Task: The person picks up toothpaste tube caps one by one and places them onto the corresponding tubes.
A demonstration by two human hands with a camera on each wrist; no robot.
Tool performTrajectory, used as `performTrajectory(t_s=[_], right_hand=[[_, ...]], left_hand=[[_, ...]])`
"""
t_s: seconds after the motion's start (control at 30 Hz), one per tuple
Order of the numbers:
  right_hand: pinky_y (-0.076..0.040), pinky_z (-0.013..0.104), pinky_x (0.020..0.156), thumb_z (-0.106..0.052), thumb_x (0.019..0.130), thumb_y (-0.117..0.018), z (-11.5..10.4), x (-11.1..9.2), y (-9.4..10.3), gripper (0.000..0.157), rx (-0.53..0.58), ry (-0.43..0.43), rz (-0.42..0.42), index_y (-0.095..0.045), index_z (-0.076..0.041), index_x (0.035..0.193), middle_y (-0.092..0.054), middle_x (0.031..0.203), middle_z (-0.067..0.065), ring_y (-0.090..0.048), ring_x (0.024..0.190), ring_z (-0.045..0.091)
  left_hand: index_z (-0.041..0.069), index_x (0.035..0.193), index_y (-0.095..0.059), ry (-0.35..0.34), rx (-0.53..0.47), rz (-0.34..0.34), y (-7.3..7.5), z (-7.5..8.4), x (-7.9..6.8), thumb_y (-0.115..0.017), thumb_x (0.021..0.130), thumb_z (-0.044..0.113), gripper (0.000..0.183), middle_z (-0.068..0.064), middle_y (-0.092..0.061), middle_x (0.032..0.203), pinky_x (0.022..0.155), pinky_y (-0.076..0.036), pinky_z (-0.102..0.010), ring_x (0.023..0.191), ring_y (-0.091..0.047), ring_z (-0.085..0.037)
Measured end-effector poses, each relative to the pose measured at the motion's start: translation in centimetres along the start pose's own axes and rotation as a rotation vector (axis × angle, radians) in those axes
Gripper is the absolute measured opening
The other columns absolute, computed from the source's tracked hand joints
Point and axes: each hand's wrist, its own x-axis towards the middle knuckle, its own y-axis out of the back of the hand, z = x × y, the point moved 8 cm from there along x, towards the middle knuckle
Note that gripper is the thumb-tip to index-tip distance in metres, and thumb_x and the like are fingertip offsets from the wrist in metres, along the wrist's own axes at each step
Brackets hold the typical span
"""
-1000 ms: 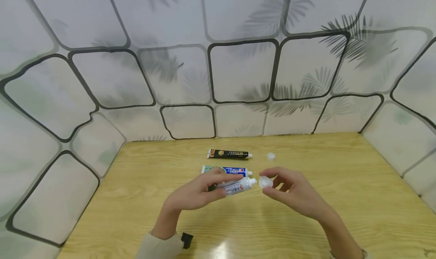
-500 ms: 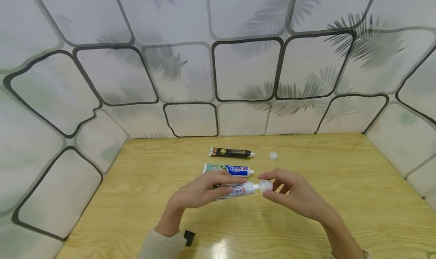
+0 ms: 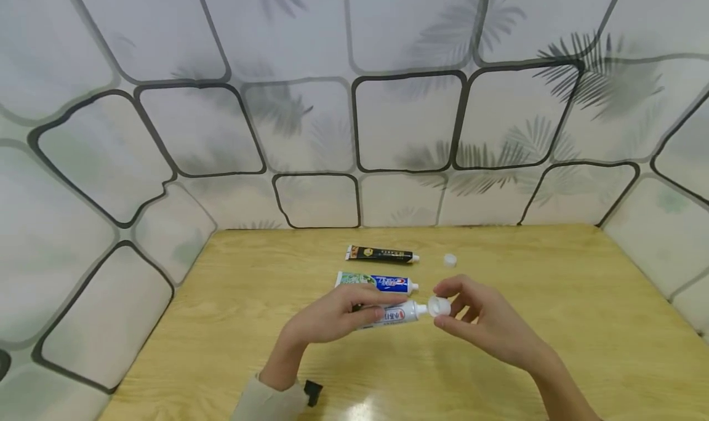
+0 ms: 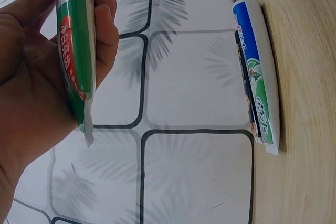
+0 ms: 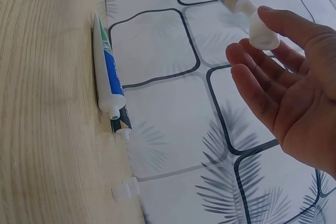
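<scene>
My left hand (image 3: 338,313) grips a white-and-green toothpaste tube (image 3: 396,314), its bare nozzle pointing right. In the left wrist view the tube's green tail end (image 4: 74,56) sticks out past the palm. Between thumb and fingertips, my right hand (image 3: 484,316) pinches a white cap (image 3: 439,306) right at the nozzle. The right wrist view shows the cap (image 5: 264,32) in line with the nozzle and overlapping its tip, the cap's wide end facing away from the tube. Both hands are held above the table.
Behind the hands lie a blue-and-green toothpaste tube (image 3: 393,284) and, farther back, a black one (image 3: 382,255), both uncapped and pointing right. A loose white cap (image 3: 450,260) stands beside them. A black piece (image 3: 312,393) shows by the left sleeve. Patterned walls enclose the wooden table (image 3: 232,285).
The left hand has lowered and levelled the tube, bringing its nozzle from a small gap up to the cap. The right hand keeps its pinch. The view has shifted slightly.
</scene>
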Motion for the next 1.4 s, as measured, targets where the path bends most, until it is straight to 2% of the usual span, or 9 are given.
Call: performTrajectory(t_s=[0.13, 0.3, 0.47, 0.87, 1.17, 1.4], right_hand=[[-0.051, 0.026, 0.059, -0.008, 0.087, -0.077, 0.1, -0.3, 0.0, 0.029, -0.014, -0.013, 0.020, -0.059, -0.015, 0.108, -0.063, 0.096, -0.004, -0.063, 0.075, 0.007], [-0.052, 0.026, 0.059, -0.008, 0.088, -0.076, 0.0, -0.1, -0.3, 0.027, -0.022, 0.012, 0.013, -0.061, -0.017, 0.108, -0.064, 0.095, -0.006, -0.062, 0.075, 0.007], [-0.051, 0.026, 0.060, -0.008, 0.089, -0.075, -0.2, 0.0, -0.3, 0.027, -0.020, 0.002, 0.022, -0.061, -0.017, 0.110, -0.065, 0.095, -0.006, -0.062, 0.075, 0.007], [-0.052, 0.026, 0.060, -0.005, 0.088, -0.075, -0.3, 0.0, -0.4, 0.028, -0.013, 0.030, 0.038, -0.065, -0.017, 0.111, -0.068, 0.093, 0.000, -0.063, 0.073, 0.007], [-0.052, 0.026, 0.060, -0.006, 0.088, -0.075, -0.5, 0.1, -0.8, 0.028, -0.013, 0.044, 0.017, -0.066, -0.017, 0.112, -0.068, 0.089, -0.009, -0.062, 0.071, 0.007], [-0.052, 0.026, 0.059, -0.004, 0.087, -0.076, -0.9, 0.1, -1.0, 0.029, -0.032, 0.100, 0.026, -0.066, -0.015, 0.112, -0.069, 0.091, -0.002, -0.062, 0.072, 0.006]], left_hand=[[0.020, 0.142, -0.057, 0.011, 0.003, 0.009, -0.2, -0.1, 0.0, -0.053, 0.104, 0.018, 0.039, 0.005, -0.058, 0.102, 0.070, -0.042, -0.021, 0.084, -0.048, -0.007], [0.021, 0.142, -0.058, 0.015, 0.015, 0.028, 0.1, -0.1, -0.1, -0.054, 0.104, 0.018, 0.038, 0.005, -0.058, 0.099, 0.069, -0.042, -0.021, 0.082, -0.049, -0.007], [0.020, 0.142, -0.058, 0.012, 0.023, 0.029, 0.3, 0.0, -0.2, -0.054, 0.104, 0.018, 0.038, 0.005, -0.057, 0.097, 0.068, -0.041, -0.021, 0.080, -0.048, -0.007], [0.021, 0.142, -0.057, 0.029, 0.053, 0.015, 0.2, 0.1, -0.1, -0.054, 0.104, 0.018, 0.039, 0.006, -0.061, 0.106, 0.068, -0.040, -0.020, 0.081, -0.046, -0.007], [0.019, 0.142, -0.057, 0.017, 0.062, -0.006, 0.0, 0.1, 0.0, -0.053, 0.105, 0.020, 0.038, 0.007, -0.063, 0.120, 0.070, -0.040, -0.021, 0.084, -0.046, -0.008], [0.020, 0.142, -0.057, 0.035, 0.083, -0.002, 0.1, 0.1, -0.1, -0.053, 0.104, 0.020, 0.038, 0.008, -0.062, 0.109, 0.069, -0.039, -0.021, 0.083, -0.046, -0.008]])
